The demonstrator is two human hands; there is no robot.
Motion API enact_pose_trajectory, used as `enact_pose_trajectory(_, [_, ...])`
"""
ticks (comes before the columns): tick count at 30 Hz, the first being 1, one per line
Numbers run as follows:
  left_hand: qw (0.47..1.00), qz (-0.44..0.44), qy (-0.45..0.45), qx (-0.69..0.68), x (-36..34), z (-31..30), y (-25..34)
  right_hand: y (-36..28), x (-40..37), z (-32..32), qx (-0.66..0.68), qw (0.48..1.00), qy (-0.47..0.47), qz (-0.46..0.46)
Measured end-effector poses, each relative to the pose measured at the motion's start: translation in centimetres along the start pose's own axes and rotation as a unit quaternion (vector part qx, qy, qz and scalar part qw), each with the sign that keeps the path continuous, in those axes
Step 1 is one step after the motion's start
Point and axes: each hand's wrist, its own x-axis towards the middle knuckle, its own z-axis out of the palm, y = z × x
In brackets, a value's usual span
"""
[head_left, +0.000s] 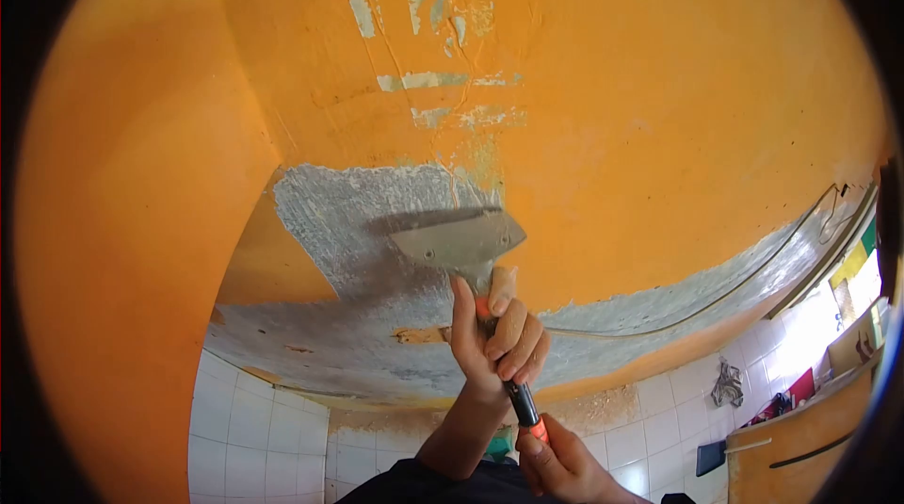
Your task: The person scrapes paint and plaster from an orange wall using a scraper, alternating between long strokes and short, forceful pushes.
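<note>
A scraper point(461, 245) with a wide metal blade and a long black and orange handle is held up in front of the orange painted surface. My left hand point(504, 344) wraps around the handle just below the blade, thumb along the left side and fingers curled over from the right. Lower down, my right hand point(560, 466) grips the orange butt end of the handle. The blade overlaps the right part of a grey stripped patch point(339, 221), and a dark shadow falls beside it. Orange paint point(659, 165) borders that patch above and to the right.
Peeled pale strips point(424, 80) run across the paint above. A cable point(678, 316) crosses the grey band at right. White wall tiles point(254, 419) line the lower area. At lower right stand a wooden cabinet point(800, 447) and a bright window point(810, 316), with a cloth point(727, 383) hanging nearby.
</note>
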Motion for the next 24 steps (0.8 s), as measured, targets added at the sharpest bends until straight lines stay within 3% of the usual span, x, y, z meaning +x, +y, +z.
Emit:
enact_pose_trajectory(10, [1.0, 0.021, 0.013, 0.008, 0.5, 0.3, 0.2, 0.3, 0.9, -0.8, -0.051, 0.999, 0.001, -0.012])
enact_pose_trajectory(13, [0.999, 0.028, -0.028, 0.022, 1.4, 0.5, 0.6, -0.6, 1.0, -0.5, -0.013, 1.0, -0.018, -0.01])
enact_pose_trajectory(24, [1.0, 0.021, -0.012, 0.006, 0.9, 0.6, 0.6, -0.3, 1.0, -0.7, 0.06, 0.997, -0.051, 0.02])
